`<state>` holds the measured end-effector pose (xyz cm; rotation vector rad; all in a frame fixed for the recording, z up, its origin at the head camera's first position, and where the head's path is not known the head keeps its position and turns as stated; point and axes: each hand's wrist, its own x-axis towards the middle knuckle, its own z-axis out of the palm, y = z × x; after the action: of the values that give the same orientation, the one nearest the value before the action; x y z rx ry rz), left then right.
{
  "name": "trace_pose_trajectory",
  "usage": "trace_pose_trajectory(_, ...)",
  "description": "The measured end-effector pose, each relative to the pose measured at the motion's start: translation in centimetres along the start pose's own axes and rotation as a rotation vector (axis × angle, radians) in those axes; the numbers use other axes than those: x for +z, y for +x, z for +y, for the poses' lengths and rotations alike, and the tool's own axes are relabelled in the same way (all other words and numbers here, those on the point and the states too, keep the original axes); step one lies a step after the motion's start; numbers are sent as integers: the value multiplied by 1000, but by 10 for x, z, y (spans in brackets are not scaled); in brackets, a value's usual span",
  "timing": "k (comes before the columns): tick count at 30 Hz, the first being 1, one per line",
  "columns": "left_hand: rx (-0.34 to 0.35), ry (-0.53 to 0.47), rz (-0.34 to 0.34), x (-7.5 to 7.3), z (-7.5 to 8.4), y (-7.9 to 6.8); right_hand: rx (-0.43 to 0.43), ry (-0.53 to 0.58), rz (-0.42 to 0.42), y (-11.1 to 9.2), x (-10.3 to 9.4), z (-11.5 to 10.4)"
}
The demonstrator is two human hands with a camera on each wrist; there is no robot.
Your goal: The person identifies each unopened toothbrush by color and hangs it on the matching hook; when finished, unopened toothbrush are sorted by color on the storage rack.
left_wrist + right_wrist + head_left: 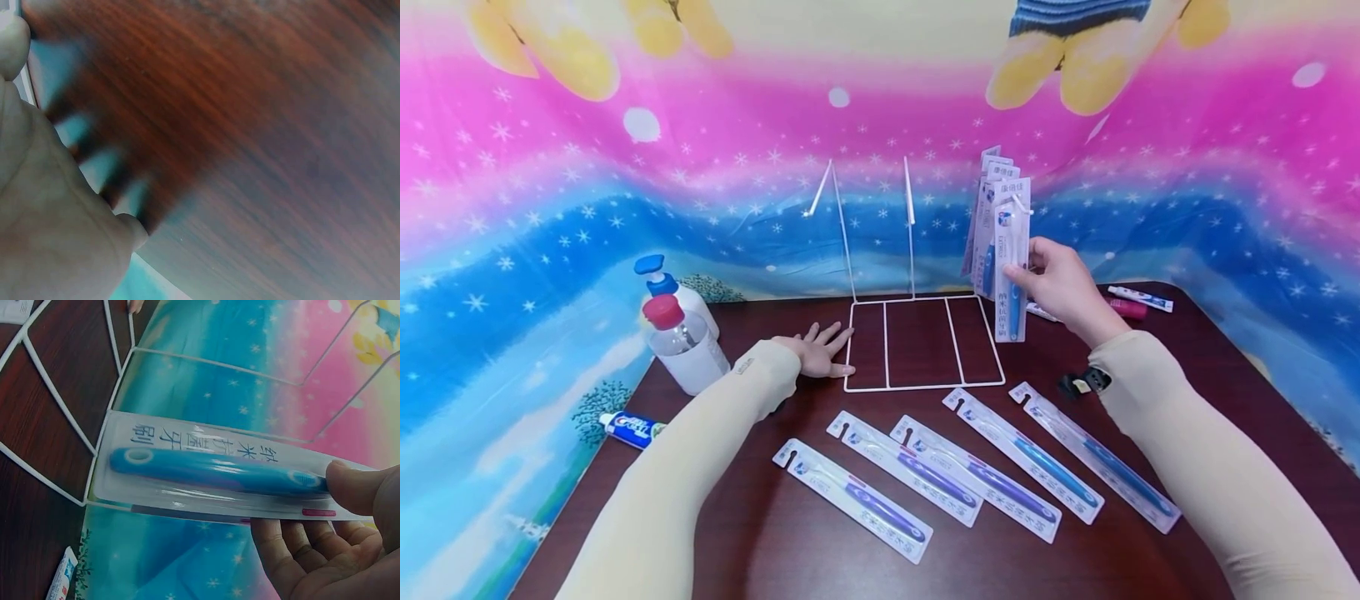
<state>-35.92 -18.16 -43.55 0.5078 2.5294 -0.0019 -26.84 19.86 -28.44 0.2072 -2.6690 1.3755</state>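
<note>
1. Five flat, oblong toothbrush packs of white card and clear plastic (pixel 977 479), three purple-handled and two blue-handled, spread across the lower centre of the head view: best left lying there, away from the forearms' path.
2. Bare left hand (pixel 818 350), left of centre: fingers spread, gripping nothing, fingertips at the left rail of the white, rectangular-based wire rack (pixel 925 387). Probably best to press lightly and evenly here, steadying the base without dragging it sideways.
3. Bare right hand (pixel 1063 283), right of centre: pinching an oblong, blue-handled toothbrush pack in white card and clear plastic (pixel 1009 242), thumb on one face, fingers on the other. Hold firmly enough against twisting, but without bending the card.
4. Held pack: upright, right of centre, top end at the slim white wire prong (pixel 1022 206). Cannot tell from these views about the hole: threaded or merely beside the wire. Check for proper seating before any release.
5. Just behind, upright oblong packs of the same card and plastic (pixel 987 217), bunched together: push back gently, with care against jostling them towards the colourful printed cloth backdrop (pixel 737 208).
</note>
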Motion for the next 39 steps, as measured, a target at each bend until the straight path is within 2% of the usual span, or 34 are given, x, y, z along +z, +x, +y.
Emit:
trace_pose_trajectory(8, 6, -11, -7, -2, 2, -4, 4, -18, -12, 20, 2, 3)
trace_pose_trajectory(20, -2, 7, 4, -1, 2, -3, 28, -26, -40, 27, 3, 2)
trace_pose_trajectory(32, -8, 0, -1, -2, 3, -5, 64, -39, -54, 26, -2, 11)
trace_pose_trajectory(39, -17, -10, -15, -3, 2, -3, 90, -116, -74, 13, -14, 22)
